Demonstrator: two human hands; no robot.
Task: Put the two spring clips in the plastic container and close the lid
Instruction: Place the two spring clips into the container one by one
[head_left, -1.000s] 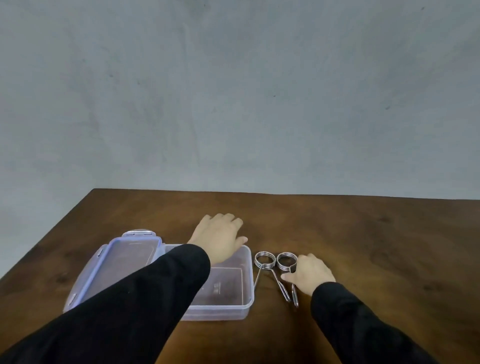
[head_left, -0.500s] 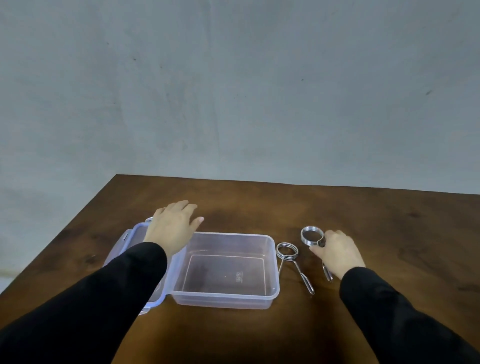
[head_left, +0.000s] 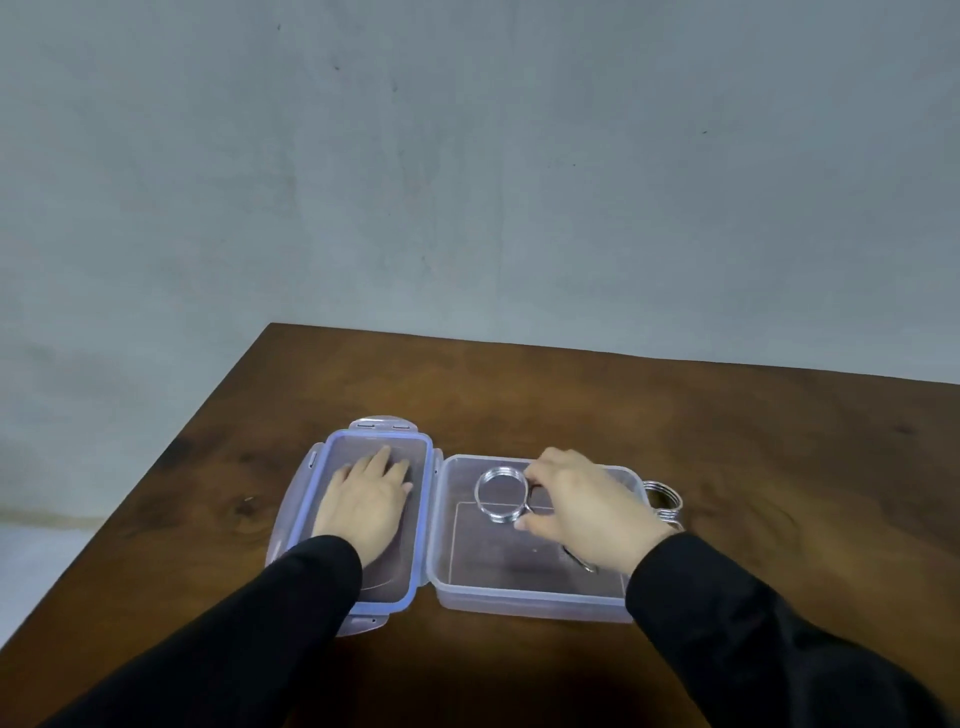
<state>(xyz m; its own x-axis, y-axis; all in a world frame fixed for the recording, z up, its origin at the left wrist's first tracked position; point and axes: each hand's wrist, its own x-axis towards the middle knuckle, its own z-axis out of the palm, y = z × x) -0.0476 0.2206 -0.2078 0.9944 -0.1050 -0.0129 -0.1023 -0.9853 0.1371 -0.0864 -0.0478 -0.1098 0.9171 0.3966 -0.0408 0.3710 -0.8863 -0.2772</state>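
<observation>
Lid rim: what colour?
Pale blue-violet around the clear lid, seen from the head view.

Brown wood table (head_left: 571, 395), dark grain patches. On it: clear plastic container (head_left: 519, 597), open, w/ its blue-rimmed lid (head_left: 423, 519) lying flat just left of it; one spring clip (head_left: 665, 499) right beside container's right wall.

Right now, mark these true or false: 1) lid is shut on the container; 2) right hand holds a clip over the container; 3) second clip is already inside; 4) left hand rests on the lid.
1) False: the lid lies open flat beside the container.
2) True: the right hand holds a spring clip above it.
3) False: the second clip sits on the table, right of the container.
4) True: the left hand lies flat on it.
</observation>
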